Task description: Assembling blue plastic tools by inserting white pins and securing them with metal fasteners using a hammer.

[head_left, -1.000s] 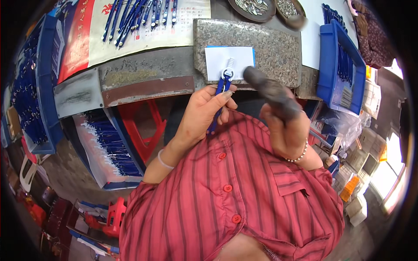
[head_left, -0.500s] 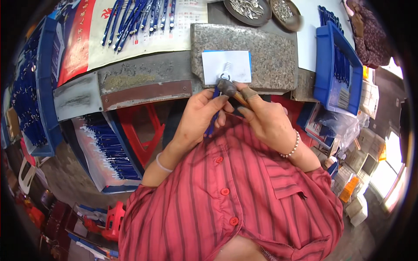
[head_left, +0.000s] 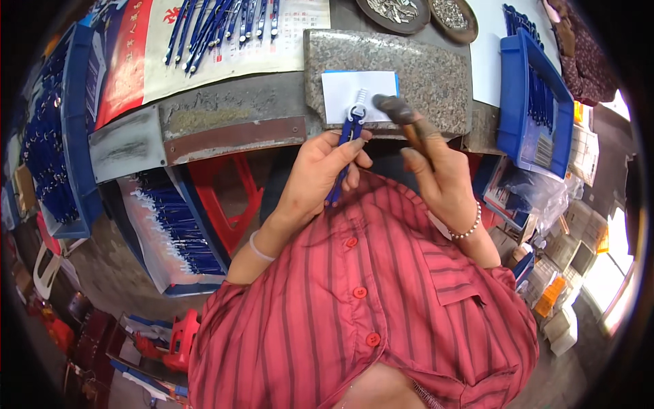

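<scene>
My left hand [head_left: 319, 169] pinches the two blue legs of a drawing compass [head_left: 347, 135]. Its white ridged top lies over a white pad of paper [head_left: 336, 95] with a blue edge beneath. That pad rests on a speckled stone slab [head_left: 432, 80] at the table's near edge. In my right hand [head_left: 441, 174] is a hammer [head_left: 396, 109], its dark head slightly blurred and raised to the right of the compass top, apart from it. The fingers partly cover the wooden handle.
Several blue compasses [head_left: 225, 27] lie on a printed sheet [head_left: 153, 51] at the far left. Beyond the slab stand two round dishes [head_left: 407, 31] of small metal parts. Blue bins [head_left: 509, 112] hold more compasses on both sides. A red stool [head_left: 238, 221] is under the table.
My right hand has lifted the hammer up and to the right, off the compass top. That top and both legs now show. My left hand keeps its hold.
</scene>
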Action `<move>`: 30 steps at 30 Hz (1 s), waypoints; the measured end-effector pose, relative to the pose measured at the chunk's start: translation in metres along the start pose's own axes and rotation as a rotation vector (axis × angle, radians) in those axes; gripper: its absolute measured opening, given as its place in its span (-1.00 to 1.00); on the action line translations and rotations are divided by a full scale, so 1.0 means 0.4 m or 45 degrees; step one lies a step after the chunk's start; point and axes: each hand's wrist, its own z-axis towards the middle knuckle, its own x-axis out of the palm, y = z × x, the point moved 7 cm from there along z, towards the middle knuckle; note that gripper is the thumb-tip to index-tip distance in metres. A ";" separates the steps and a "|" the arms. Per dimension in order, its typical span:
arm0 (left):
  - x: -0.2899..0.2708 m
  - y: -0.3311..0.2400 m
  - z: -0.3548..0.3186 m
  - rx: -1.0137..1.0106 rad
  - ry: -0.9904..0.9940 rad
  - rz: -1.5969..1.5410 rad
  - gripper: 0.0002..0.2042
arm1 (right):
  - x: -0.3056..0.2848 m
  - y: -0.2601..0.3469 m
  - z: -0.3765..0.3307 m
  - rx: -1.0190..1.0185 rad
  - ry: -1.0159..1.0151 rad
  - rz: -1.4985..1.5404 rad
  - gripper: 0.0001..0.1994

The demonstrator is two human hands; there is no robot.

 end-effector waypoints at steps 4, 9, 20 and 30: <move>0.000 0.003 -0.007 0.009 -0.007 0.018 -0.73 | -0.055 -0.034 -0.026 0.039 -0.248 -0.089 -0.56; 0.001 -0.002 -0.002 0.034 -0.012 0.047 -0.72 | -0.096 -0.085 -0.043 0.195 -0.366 -0.208 -0.57; -0.003 0.002 -0.005 0.075 0.006 -0.049 -0.78 | 0.007 0.072 -0.027 -0.278 -0.087 -0.151 -0.45; 0.001 -0.001 0.002 0.023 0.037 -0.003 -0.74 | -0.021 0.000 -0.023 -0.062 -0.171 -0.073 -0.52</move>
